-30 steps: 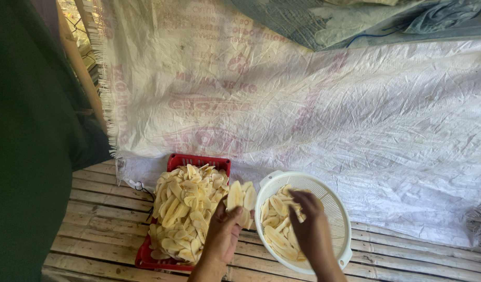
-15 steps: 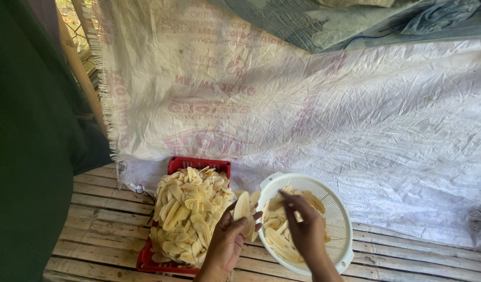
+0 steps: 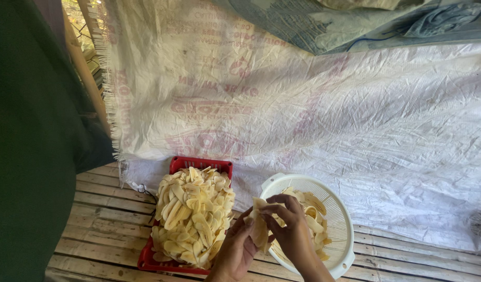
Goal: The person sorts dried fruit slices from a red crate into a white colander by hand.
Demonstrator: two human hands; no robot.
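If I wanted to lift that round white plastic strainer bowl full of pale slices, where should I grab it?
Probably by the small tab handle on the rim of the round white plastic strainer bowl, at its near right edge, coming from the right. The right hand and left hand crowd its left side, holding pale yellow slices.

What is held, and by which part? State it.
Both hands, left hand and right hand, pinch a pale yellow flat fruit slice: left under its lower end, right at its top.
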